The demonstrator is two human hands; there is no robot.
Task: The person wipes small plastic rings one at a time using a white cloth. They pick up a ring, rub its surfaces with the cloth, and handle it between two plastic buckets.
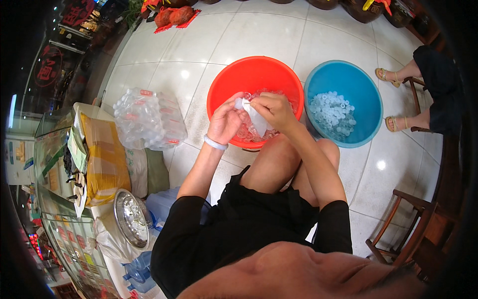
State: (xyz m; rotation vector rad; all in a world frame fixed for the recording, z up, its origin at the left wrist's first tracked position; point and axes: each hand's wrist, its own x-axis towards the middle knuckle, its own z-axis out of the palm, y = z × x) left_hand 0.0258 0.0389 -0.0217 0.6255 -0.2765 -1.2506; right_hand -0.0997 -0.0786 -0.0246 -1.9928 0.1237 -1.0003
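My left hand (228, 117), with a pale bangle at its wrist, holds a small translucent plastic piece (238, 103) between thumb and fingers. My right hand (275, 109) pinches a white cloth or tissue (257, 121) against that piece, and its free end hangs down. Something thin shows at the right fingertips, too small to name. Both hands are above a red plastic tub (244, 73), which holds many clear pieces (246, 132), partly hidden by my hands. Just to the right is a blue plastic tub (364, 108) holding small clear containers with white caps (333, 112).
A shrink-wrapped pack of plastic bottles (149, 117) lies on the floor at left. Nearer me are a taped carton (104, 157) and a perforated metal bowl (132, 218). Another person's sandalled feet (397, 121) are at right, above a wooden stool (403, 224). Dark jars (360, 11) line the far edge.
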